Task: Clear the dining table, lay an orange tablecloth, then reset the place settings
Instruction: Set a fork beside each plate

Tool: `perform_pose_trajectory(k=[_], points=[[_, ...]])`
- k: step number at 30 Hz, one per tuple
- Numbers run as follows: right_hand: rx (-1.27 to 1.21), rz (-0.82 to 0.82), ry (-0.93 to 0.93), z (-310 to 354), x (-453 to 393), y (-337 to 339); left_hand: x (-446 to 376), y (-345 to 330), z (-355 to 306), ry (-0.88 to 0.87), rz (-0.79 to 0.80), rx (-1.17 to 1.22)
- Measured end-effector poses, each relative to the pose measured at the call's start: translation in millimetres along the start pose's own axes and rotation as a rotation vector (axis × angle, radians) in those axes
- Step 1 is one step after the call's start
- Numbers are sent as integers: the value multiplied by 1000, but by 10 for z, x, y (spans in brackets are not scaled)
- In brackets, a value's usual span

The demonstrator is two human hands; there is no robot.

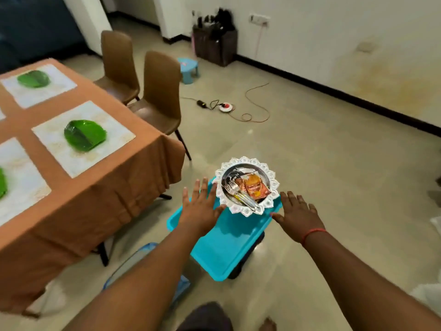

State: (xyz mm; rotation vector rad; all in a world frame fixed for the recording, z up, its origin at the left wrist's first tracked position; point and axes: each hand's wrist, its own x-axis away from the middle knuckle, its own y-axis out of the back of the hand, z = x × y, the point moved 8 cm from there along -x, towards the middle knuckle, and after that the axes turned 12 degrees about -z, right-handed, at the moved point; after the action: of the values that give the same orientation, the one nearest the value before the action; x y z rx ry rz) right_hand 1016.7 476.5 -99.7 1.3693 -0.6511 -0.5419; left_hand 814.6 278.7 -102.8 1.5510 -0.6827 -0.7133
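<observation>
An orange tablecloth (100, 187) covers the dining table at the left. White placemats (83, 137) lie on it, each with a green leaf-shaped plate (84, 137). Right of the table a turquoise tray (226, 244) sits low above the floor. At its far end stands a steel plate (247, 185) on a white lacy mat, holding forks and orange sachets. My left hand (202, 206) hovers with spread fingers over the tray's left side, just left of the plate. My right hand (298, 216), also spread, is at the tray's right edge. Neither holds anything.
Two brown chairs (160, 96) stand at the table's far side. A small blue stool (188, 68), a cable with a red-and-white socket (225, 107) and a dark box by the wall lie beyond. A blue mesh basket (143, 263) sits under my left arm.
</observation>
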Motion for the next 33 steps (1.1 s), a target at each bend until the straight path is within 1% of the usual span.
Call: perform_pose_trajectory(k=[3, 8, 13, 18, 23, 26, 30, 33], points=[[9, 106, 109, 118, -561, -239, -64, -204, 197, 154, 38, -7], [-33, 177, 253, 484, -1154, -602, -80, -480, 422, 314, 112, -45], [-24, 273, 253, 690, -1623, -1037, -210, -694, 560, 412, 143, -51], [-23, 329, 273, 808, -1867, -1449, -38, -837, 642, 555, 180, -68], [29, 391, 332, 844, -1969, -1782, 229, -878, 701, 746, 207, -49], [56, 367, 399, 868, -1939, -1874, 431, -862, 712, 864, 222, -51], [0, 417, 408, 907, -1920, -1959, 533, -817, 649, 999, 238, -53], [-103, 506, 340, 893, -1926, -1989, 503, -756, 565, 1034, 229, -52]])
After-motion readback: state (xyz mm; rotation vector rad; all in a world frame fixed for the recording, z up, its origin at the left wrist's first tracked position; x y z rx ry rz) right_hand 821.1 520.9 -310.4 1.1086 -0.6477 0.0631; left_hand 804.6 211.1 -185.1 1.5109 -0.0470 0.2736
